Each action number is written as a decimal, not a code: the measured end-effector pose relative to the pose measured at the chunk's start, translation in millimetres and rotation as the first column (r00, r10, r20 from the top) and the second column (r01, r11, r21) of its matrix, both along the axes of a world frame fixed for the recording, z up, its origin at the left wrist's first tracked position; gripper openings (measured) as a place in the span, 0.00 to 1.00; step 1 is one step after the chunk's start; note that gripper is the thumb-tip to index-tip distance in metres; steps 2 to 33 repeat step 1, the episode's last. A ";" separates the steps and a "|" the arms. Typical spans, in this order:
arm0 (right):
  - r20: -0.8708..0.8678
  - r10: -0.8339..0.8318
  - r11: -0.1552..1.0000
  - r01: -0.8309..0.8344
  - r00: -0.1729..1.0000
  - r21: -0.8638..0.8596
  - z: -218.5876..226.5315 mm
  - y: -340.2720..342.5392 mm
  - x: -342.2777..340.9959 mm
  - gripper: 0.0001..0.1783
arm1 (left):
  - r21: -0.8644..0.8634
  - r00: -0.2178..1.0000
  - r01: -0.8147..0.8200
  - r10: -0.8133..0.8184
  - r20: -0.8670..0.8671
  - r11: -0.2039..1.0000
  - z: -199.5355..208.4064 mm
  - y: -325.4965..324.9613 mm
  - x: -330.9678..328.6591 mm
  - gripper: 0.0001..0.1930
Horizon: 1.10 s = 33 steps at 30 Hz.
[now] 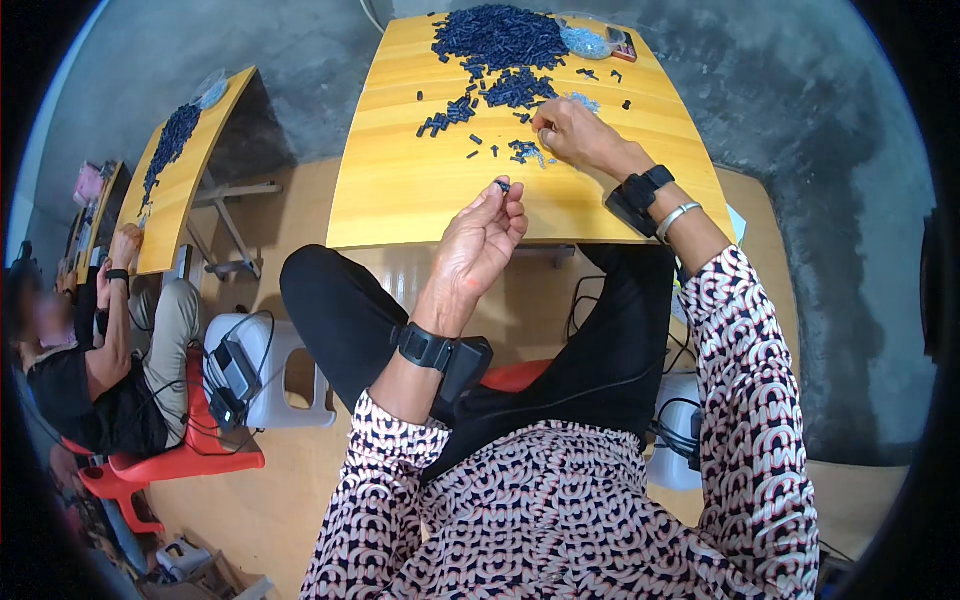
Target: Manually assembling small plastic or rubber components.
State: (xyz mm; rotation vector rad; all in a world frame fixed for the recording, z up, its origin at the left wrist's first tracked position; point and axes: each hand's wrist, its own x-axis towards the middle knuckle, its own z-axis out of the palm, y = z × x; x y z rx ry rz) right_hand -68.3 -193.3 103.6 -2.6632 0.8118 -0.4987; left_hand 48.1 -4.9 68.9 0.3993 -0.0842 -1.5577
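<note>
My left hand point(478, 238) is raised at the near edge of the yellow table. Its thumb and forefinger pinch a small dark-blue plastic piece point(502, 186). Over the tabletop, my right hand point(577, 134) has its fingers curled down and closed. Whatever it may hold is hidden. Beside that hand lie a cluster of dark pieces mixed with tiny clear bits point(526, 153) and a scatter of pale-blue bits point(584, 102). Farther back, a smaller pile of dark-blue cylindrical pieces point(518, 89) sits in front of a large heap point(498, 36) of the same kind.
A clear bag of pale-blue bits point(585, 42) and a red-and-black box point(621, 44) stand at the table's far edge. To the left, another person point(105, 370) works at a second yellow table point(190, 160). White stools point(265, 372) with cables flank my legs.
</note>
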 end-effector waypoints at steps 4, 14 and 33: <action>0.003 -0.057 0.995 0.057 0.998 0.081 9.8 7.5 1.3 0.10 | -0.003 1.000 0.004 -0.004 0.000 1.000 0.7 0.6 0.2 0.09; 0.003 -0.057 0.995 0.057 0.998 0.081 9.8 7.5 1.3 0.10 | -0.003 1.000 0.004 -0.004 0.000 1.000 0.7 0.6 0.2 0.09; 0.003 -0.057 0.995 0.057 0.998 0.081 9.8 7.5 1.3 0.10 | -0.003 1.000 0.004 -0.004 0.000 1.000 0.7 0.6 0.2 0.09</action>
